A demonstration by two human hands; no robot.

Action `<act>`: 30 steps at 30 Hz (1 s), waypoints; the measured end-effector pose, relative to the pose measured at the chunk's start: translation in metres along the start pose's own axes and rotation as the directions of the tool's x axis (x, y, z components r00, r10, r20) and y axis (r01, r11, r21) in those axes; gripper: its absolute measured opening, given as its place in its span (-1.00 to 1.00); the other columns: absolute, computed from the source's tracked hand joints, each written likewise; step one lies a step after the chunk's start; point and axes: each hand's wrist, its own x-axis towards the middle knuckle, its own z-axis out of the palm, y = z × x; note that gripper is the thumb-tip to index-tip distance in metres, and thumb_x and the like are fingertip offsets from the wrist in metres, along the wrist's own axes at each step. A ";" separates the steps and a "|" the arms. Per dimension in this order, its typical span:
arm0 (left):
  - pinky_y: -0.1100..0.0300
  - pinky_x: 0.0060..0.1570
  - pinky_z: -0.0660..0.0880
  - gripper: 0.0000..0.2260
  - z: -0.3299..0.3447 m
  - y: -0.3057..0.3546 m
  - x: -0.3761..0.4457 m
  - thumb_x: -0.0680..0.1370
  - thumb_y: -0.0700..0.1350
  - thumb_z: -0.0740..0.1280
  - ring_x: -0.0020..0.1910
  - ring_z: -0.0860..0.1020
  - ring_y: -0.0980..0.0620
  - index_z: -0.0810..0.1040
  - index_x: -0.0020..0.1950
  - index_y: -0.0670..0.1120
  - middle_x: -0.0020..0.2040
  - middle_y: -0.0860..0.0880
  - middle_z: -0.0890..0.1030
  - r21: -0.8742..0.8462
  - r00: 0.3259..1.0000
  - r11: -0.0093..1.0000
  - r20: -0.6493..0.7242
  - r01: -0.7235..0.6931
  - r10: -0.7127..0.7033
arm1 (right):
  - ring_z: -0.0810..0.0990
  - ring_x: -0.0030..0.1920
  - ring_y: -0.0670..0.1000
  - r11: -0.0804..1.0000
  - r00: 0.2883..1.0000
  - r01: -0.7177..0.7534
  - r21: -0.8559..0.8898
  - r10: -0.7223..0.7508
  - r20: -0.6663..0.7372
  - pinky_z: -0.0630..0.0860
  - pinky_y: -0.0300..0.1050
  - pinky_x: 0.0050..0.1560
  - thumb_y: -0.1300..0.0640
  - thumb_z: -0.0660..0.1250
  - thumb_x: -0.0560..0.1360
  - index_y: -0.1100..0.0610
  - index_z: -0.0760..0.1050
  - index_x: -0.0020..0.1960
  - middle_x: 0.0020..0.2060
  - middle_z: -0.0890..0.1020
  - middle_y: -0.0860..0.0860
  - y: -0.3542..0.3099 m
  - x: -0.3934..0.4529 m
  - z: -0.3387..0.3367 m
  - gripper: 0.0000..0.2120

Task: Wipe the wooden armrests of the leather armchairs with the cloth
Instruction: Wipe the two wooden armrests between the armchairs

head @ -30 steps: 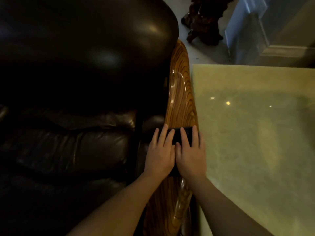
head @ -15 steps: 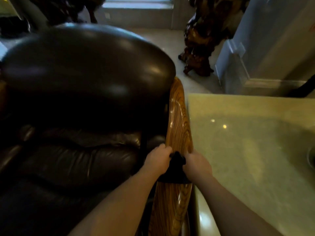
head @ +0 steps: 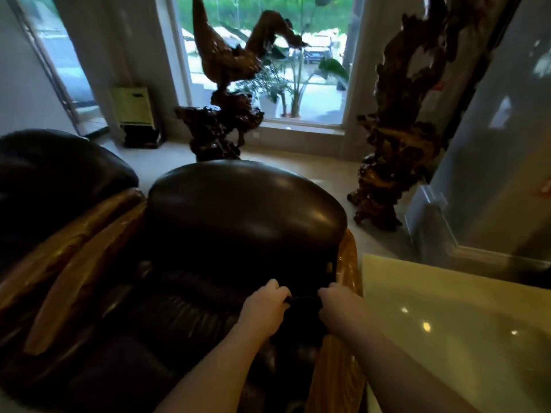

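Observation:
A dark cloth [head: 304, 318] hangs between my two hands, lifted off the glossy striped wooden armrest [head: 347, 269] on the right side of the dark leather armchair [head: 244, 210]. My left hand [head: 265, 307] grips the cloth's left edge, fingers curled. My right hand [head: 340, 308] grips its right edge. Both hands hover over the seat's right side, just left of the armrest. A second wooden armrest [head: 74, 257] runs along the chair's left side, beside another leather armchair [head: 50, 171].
A pale green stone table [head: 453, 317] butts against the right armrest. Two dark carved root sculptures [head: 226, 93] [head: 396, 138] stand on the floor behind the chairs, in front of a large window [head: 268, 55]. A small cabinet [head: 134, 108] stands at the back left.
Both hands went from pressing the cloth flat on the right armrest to pinching its edges and lifting it off toward the seat. My view rose, showing the room behind.

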 end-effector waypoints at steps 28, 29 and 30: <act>0.17 -0.22 0.34 -0.78 -0.310 -0.399 -0.327 0.59 -0.11 0.20 -0.08 0.48 0.02 0.52 0.21 0.02 0.05 0.00 0.45 0.095 0.770 0.829 -0.441 0.551 -0.462 | 0.56 -0.21 0.07 0.862 0.869 0.480 -0.166 -0.492 -0.045 0.40 -0.07 -0.26 0.17 0.30 0.50 0.13 0.52 -0.10 -0.20 0.54 0.01 -0.620 -0.017 -0.004 -0.95; 0.17 -0.22 0.34 -0.78 -0.313 -0.410 -0.329 0.59 -0.10 0.20 -0.09 0.47 0.03 0.52 0.20 0.03 0.03 0.01 0.45 0.095 0.768 0.827 -0.441 0.555 -0.464 | 0.54 -0.25 0.04 0.862 0.869 0.482 -0.160 -0.493 -0.037 0.40 -0.08 -0.28 0.17 0.30 0.50 0.13 0.48 -0.16 -0.24 0.54 -0.01 -0.632 -0.011 -0.002 -0.92; 0.17 -0.22 0.34 -0.79 -0.315 -0.421 -0.331 0.59 -0.09 0.20 -0.12 0.46 0.04 0.53 0.19 0.03 0.00 0.02 0.44 0.101 0.770 0.826 -0.438 0.555 -0.464 | 0.54 -0.26 0.02 0.859 0.867 0.488 -0.156 -0.498 -0.029 0.41 -0.09 -0.29 0.17 0.29 0.50 0.13 0.47 -0.19 -0.25 0.54 -0.01 -0.643 -0.005 0.001 -0.90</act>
